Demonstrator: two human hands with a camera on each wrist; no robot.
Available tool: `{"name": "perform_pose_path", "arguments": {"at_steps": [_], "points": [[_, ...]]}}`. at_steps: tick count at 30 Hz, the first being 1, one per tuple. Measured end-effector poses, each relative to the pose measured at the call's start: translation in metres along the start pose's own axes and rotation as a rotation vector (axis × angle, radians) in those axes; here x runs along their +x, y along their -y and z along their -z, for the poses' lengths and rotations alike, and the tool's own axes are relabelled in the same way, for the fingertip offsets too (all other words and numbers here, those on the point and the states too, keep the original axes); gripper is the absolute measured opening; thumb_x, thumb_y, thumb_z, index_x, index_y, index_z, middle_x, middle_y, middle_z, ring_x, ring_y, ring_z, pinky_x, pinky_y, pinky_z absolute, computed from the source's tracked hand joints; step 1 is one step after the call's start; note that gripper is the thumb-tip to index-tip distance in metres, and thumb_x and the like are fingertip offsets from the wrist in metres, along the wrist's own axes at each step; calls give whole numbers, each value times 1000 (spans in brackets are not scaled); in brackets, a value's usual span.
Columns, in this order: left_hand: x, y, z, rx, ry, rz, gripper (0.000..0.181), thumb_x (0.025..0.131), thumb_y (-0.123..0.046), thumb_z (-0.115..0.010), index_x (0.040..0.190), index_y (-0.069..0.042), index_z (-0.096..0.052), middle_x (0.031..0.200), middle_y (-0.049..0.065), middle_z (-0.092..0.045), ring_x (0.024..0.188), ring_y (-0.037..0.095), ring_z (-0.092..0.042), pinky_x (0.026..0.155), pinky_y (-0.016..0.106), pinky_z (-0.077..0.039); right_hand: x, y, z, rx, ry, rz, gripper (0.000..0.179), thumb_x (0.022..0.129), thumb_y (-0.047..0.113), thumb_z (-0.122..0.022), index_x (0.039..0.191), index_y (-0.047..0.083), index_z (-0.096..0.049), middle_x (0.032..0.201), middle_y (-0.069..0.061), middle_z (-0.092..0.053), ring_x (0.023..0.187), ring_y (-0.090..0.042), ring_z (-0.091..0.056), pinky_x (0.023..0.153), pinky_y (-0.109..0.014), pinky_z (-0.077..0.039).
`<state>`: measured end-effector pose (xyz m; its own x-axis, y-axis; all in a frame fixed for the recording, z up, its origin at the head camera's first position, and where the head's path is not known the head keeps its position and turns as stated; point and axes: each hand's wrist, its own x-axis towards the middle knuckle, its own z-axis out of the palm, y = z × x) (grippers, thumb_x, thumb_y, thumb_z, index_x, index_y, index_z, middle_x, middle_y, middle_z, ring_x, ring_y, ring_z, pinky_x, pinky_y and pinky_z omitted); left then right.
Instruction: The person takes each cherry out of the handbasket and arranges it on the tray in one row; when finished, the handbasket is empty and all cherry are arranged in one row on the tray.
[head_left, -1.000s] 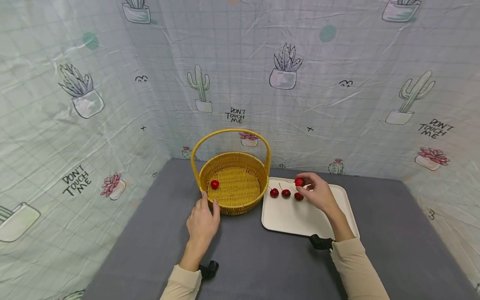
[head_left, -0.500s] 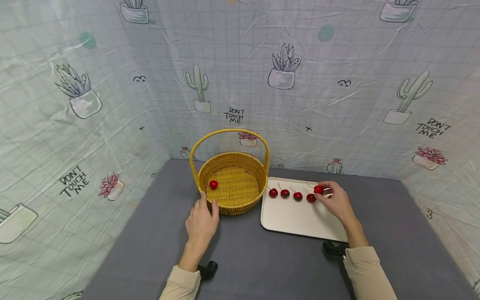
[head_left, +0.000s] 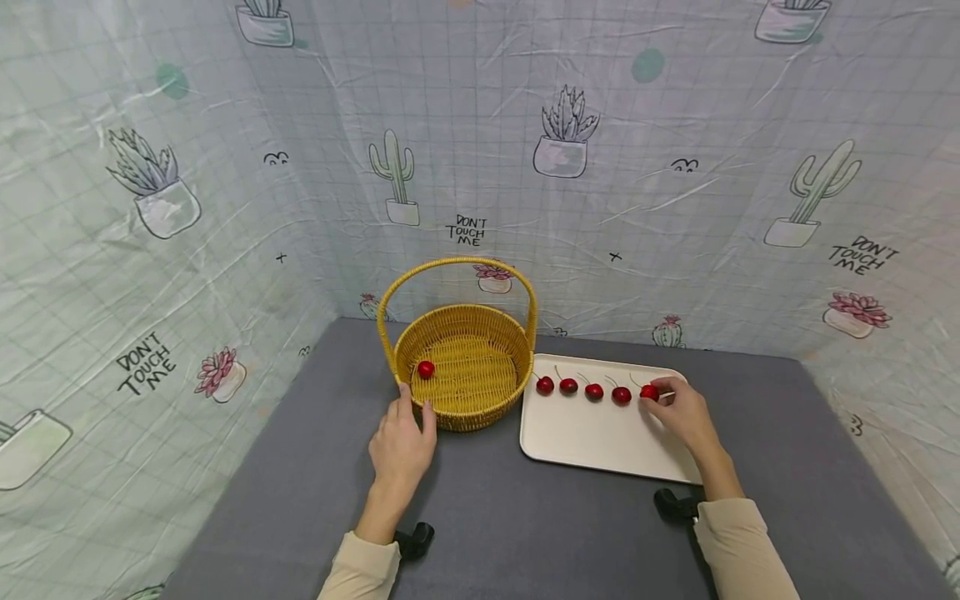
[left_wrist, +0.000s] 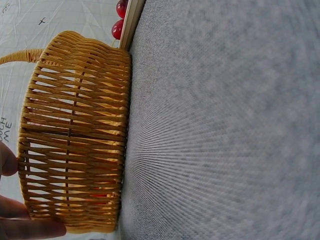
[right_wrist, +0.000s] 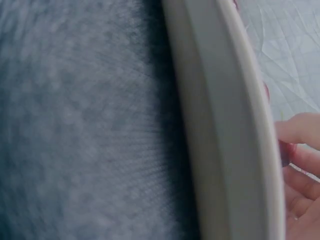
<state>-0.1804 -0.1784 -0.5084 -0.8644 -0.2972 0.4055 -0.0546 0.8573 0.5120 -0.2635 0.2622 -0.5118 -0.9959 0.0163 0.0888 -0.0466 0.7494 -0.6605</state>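
Note:
In the head view my right hand (head_left: 684, 414) pinches a red cherry (head_left: 649, 392) between thumb and fingers, low over the cream tray (head_left: 600, 437). That cherry is at the right end of a row of stemmed cherries, among them a dark red cherry (head_left: 621, 396) just to its left. My left hand (head_left: 402, 446) rests against the near left side of a yellow wicker basket (head_left: 480, 408), its fingers extended. In the left wrist view, fingertips (left_wrist: 42, 229) touch the woven wall. One red cherry (head_left: 426, 369) lies inside the basket. The tray's edge hides part of the right hand's work in the right wrist view.
A grey cloth (head_left: 480, 517) covers the table under basket and tray. The basket's tall arched handle (head_left: 457, 260) stands upright. Patterned sheeting (head_left: 622, 208) hangs behind and at the sides. The tray sits close to the basket's right side.
My right hand has moved right and lowered along the tray, with a cherry held at its fingertips; several cherries in a row now show to its left. My left hand stays at the basket.

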Motion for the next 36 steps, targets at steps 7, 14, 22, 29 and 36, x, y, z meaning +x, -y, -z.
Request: {"name": "perform_pose_path", "arguments": {"at_steps": [7,14,22,29,36], "points": [[-1,0,0,-6,-3,-3,60,102,-40,-52,146,0,-49,125,20,-68,95,41,-70,71,58,-56,2,-5,-3,-42,31,-41,47,92,26,-70,126,-3,-59,118,-24,-63,96,-30,-63,70,-30,-46],[-1,-1,2,-8,16,4,61,102,-39,-52,148,1,-47,127,21,-67,98,42,-70,73,59,-56,2,-7,-5,-55,48,-59,49,92,26,-69,128,-4,-57,118,-24,-63,97,-30,-60,72,-32,-45],[-1,-2,3,0,22,11,61,102,-38,-53,148,1,-46,128,21,-66,99,41,-69,74,59,-55,2,-8,-6,-59,46,-41,47,91,25,-69,126,-4,-58,117,-24,-63,96,-31,-61,72,-33,-46],[-1,-2,3,2,24,11,61,102,-39,-53,148,1,-47,128,21,-67,99,40,-69,74,58,-55,0,-6,-4,-69,46,-39,52,91,26,-69,129,-6,-56,123,-27,-61,102,-36,-63,80,-45,-51],[-1,-3,4,-1,35,22,60,102,-39,-52,148,-1,-47,128,20,-67,99,40,-69,75,58,-55,-1,-2,6,-47,50,-9,58,92,26,-70,136,-6,-51,128,-28,-58,103,-37,-63,77,-41,-54]]}}
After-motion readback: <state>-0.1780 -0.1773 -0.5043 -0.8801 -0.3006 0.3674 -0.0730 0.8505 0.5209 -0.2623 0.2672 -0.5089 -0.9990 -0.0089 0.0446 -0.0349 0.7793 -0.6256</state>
